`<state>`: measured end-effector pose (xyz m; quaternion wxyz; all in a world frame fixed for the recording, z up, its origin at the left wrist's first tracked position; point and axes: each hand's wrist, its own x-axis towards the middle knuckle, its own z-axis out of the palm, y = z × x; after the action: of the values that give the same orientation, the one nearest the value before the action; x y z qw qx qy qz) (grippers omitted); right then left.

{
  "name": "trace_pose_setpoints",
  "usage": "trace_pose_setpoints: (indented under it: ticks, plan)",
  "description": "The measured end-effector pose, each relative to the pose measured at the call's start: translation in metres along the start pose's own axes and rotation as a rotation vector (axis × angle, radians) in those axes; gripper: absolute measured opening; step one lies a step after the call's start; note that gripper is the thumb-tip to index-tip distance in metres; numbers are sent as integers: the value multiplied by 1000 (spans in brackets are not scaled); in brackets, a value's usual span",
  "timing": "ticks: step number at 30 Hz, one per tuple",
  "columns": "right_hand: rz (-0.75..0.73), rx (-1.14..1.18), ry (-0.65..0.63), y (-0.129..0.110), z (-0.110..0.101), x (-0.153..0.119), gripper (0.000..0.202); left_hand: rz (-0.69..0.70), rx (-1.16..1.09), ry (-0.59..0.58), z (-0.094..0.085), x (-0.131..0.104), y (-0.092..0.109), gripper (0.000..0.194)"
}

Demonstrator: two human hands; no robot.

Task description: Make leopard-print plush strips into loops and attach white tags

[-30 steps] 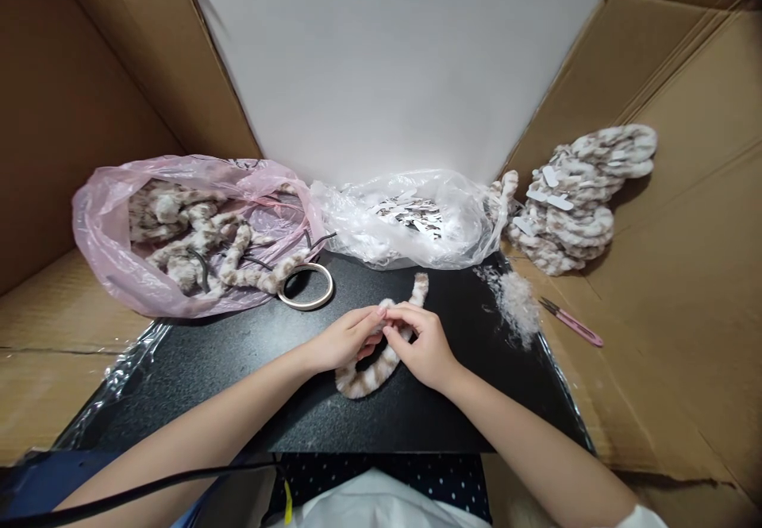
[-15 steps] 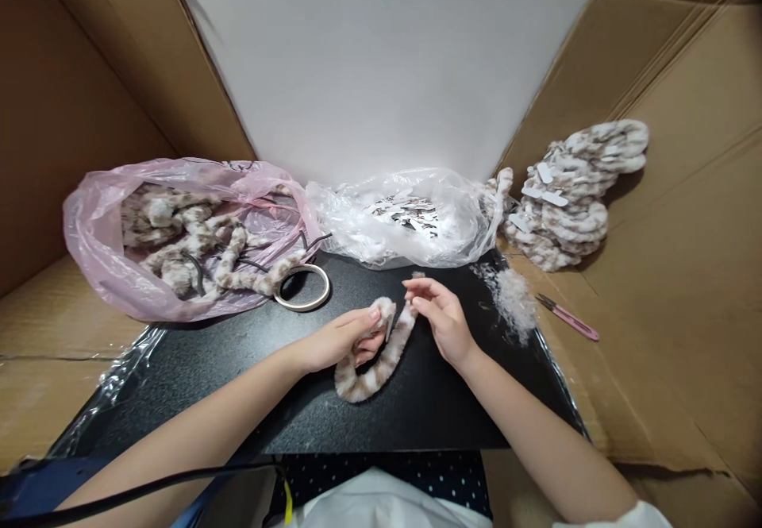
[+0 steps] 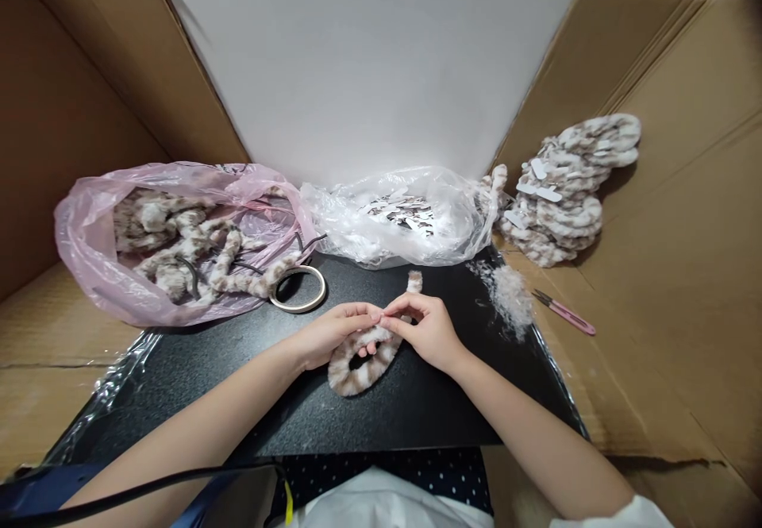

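Observation:
A furry brown-and-white strip (image 3: 345, 379) is bent into a loop above the black table. My left hand (image 3: 333, 333) is closed on one end of it, thumb and index finger pressed together. My right hand (image 3: 427, 331) pinches at the left fingertips; what lies inside that pinch is too small and covered to make out. Beyond the right knuckles the strip's other end (image 3: 415, 281) sticks out. Part of the loop runs beneath my right fingers.
A pink bag (image 3: 89, 266) of furry strips lies left, beside a tape roll (image 3: 323, 290). A clear bag (image 3: 333, 230) holds white tags. On the right are loose fluff (image 3: 512, 302), pink-handled thread snips (image 3: 571, 317) and stacked furry loops (image 3: 565, 230). Cardboard walls (image 3: 672, 194) flank the table (image 3: 238, 393).
My right hand has moved left from the strip's far end to meet my left fingertips. The strip now forms a tighter loop, and a white tag seen by the left hand is covered.

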<state>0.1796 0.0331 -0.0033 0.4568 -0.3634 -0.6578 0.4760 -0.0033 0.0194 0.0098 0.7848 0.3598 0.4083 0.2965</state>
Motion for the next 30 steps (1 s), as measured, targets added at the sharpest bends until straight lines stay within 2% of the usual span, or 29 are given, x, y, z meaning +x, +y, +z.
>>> trace_pose_setpoints:
  ticks: [5,8,12,17,22,26,30]
  plan:
    - [-5,4,49,3,5,-4,12,52,-97,18,4,2,-4,30]
    - [-78,-30,28,2,6,-6,19,70,-77,9,2,4,-5,32]
    - [-204,-200,-32,-6,1,-3,24,122,-67,28,0,5,-6,34]
    - [-85,-245,-161,-11,-9,2,21,162,-40,54,0,4,-3,34]
    - [-15,-103,-154,-4,-11,2,17,197,25,34,-1,2,0,29]
    - [-24,-49,-156,0,-11,3,9,154,8,56,0,2,0,23]
    - [-90,-123,-170,-2,-11,3,5,111,-27,63,2,2,-2,22]
